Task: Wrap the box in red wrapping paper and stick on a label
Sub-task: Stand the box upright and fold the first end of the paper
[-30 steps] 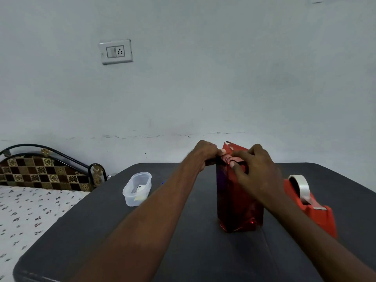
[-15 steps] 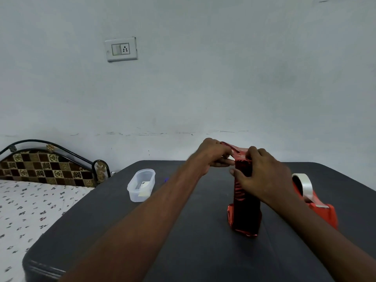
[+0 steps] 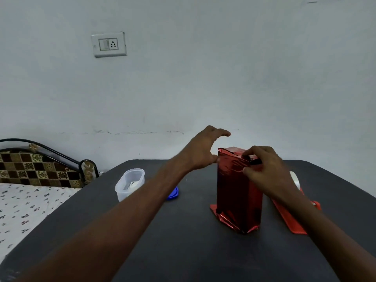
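A tall box wrapped in shiny red paper [image 3: 236, 192] stands upright on the dark table [image 3: 183, 241], right of centre. Loose paper flaps stick out at its base. My right hand [image 3: 264, 171] pinches the folded paper at the box's top right corner. My left hand [image 3: 203, 149] hovers at the top left edge with fingers spread and loosely arched, its thumb near the paper. No label is visible.
A red tape dispenser [image 3: 293, 210] with a white roll sits right of the box, partly behind my right arm. A clear plastic container [image 3: 130, 183] and a blue lid [image 3: 173, 193] lie to the left. A bed [image 3: 30, 200] stands beside the table's left edge.
My left hand let go of the top fold and lifted, its fingers spreading. The box turned to show its broad face. My right hand still holds the top.
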Demonstrator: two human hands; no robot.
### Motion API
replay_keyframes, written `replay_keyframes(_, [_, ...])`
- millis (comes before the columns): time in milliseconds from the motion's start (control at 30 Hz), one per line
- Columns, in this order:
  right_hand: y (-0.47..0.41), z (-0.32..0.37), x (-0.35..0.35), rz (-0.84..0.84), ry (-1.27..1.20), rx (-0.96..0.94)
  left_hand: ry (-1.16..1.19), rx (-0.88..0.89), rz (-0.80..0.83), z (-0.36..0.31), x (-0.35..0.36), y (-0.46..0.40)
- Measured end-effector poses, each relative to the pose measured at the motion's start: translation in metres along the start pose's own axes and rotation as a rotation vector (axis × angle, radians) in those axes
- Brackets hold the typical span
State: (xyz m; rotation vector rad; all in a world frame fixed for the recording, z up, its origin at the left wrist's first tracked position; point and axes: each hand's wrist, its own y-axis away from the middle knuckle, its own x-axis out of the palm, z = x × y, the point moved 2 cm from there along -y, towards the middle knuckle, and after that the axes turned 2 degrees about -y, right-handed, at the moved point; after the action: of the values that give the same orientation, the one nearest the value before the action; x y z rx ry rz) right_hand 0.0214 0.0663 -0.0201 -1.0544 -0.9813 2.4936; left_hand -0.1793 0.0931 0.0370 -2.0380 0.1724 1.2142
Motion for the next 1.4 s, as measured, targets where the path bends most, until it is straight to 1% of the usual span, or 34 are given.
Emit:
replay_keyframes(67, [-0.001,-0.006,-0.009,0.077,-0.057,0.006,-0.026,0.088,-0.060,-0.008,0.007,0.000])
replay_keyframes(133, [-0.003,-0.014,-0.014,0.142,-0.137,0.036,-0.027,0.155,-0.168,-0.016,0.009,-0.002])
replay_keyframes(200, [-0.007,-0.020,-0.021,0.194,-0.221,0.070,0.034,0.167,-0.245,-0.024,0.007,-0.007])
replay_keyframes(267, [-0.012,-0.023,-0.026,0.252,-0.279,0.065,0.089,0.141,-0.267,-0.031,0.004,-0.014])
replay_keyframes(367, [-0.017,-0.023,-0.031,0.317,-0.355,0.025,0.122,0.113,-0.214,-0.037,0.002,-0.023])
replay_keyframes(500, [-0.019,-0.030,-0.031,0.357,-0.470,0.029,0.177,0.061,-0.132,-0.036,0.004,-0.025])
replay_keyframes(567, [-0.020,-0.032,-0.030,0.371,-0.511,0.031,0.199,0.055,-0.136,-0.033,0.006,-0.021])
replay_keyframes(667, [-0.021,-0.032,-0.029,0.388,-0.533,0.023,0.260,0.033,-0.213,-0.033,0.006,-0.017])
replay_keyframes(733, [-0.020,-0.031,-0.029,0.392,-0.524,0.013,0.260,0.011,-0.241,-0.034,0.007,-0.021])
replay_keyframes(900, [-0.018,-0.024,-0.032,0.417,-0.537,0.008,0.202,-0.011,-0.168,-0.034,0.010,-0.040])
replay_keyframes(1000, [-0.016,-0.021,-0.034,0.409,-0.566,0.004,0.182,-0.071,-0.106,-0.025,0.015,-0.049])
replay_keyframes(1133, [-0.017,-0.026,-0.032,0.378,-0.569,0.063,0.170,-0.149,-0.010,-0.017,0.028,-0.056])
replay_keyframes(1233, [-0.019,-0.026,-0.028,0.350,-0.561,0.092,0.155,-0.158,0.024,-0.014,0.030,-0.058])
replay_keyframes(1400, [-0.019,-0.028,-0.019,0.245,-0.533,0.135,0.182,-0.177,0.076,-0.008,0.037,-0.058])
